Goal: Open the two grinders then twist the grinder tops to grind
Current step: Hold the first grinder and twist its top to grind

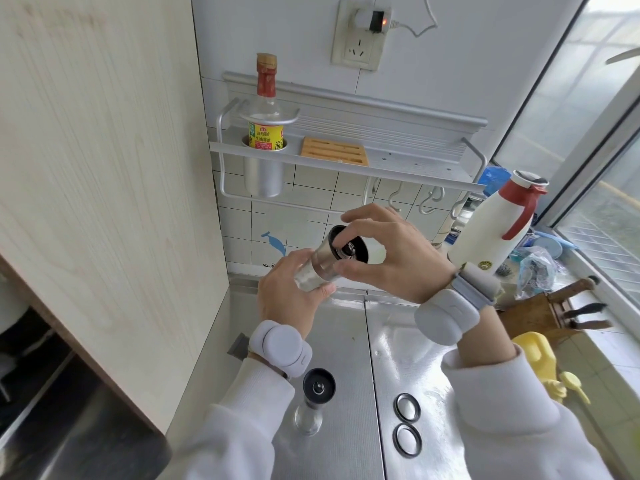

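The grinder is held tilted above the counter, with pale grains in its glass part. The left hand wraps closed around the glass; the right hand pinches the black top with curled fingers. A second grinder stands upright on the counter.

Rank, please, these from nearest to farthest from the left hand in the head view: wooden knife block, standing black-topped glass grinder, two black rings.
1. Standing black-topped glass grinder, just below the left hand.
2. Two black rings, on the steel counter, lower right.
3. Wooden knife block, at the far right.
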The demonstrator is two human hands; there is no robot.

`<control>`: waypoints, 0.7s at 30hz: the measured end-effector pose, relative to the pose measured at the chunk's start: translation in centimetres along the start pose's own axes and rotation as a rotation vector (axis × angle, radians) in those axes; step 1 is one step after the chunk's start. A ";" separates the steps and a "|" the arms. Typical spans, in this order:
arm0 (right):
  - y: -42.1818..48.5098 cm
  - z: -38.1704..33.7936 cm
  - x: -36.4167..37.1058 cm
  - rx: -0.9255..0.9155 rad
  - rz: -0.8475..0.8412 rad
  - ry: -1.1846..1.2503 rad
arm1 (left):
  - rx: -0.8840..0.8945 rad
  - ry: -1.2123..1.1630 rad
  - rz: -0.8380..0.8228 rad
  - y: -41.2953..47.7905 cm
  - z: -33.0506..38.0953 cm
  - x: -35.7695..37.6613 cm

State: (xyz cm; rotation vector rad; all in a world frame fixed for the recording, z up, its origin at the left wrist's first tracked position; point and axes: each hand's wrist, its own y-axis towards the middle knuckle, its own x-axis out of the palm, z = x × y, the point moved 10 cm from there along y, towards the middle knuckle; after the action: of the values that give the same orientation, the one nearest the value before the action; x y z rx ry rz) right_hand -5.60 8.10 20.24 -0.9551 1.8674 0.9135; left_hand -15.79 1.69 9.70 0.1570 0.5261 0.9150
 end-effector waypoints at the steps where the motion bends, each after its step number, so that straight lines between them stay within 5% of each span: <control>1: 0.0 0.1 -0.1 0.005 0.020 -0.020 | -0.005 -0.004 0.004 0.0 0.0 -0.1; 21: 0.6 0.5 0.2 0.016 0.024 -0.093 | -0.003 0.010 0.014 0.2 -0.1 -0.1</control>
State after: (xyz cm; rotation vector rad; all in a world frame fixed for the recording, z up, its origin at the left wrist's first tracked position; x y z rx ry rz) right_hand -6.03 8.73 20.03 -0.8681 1.8086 0.9398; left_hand -16.00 1.71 9.75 0.1529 0.5335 0.9302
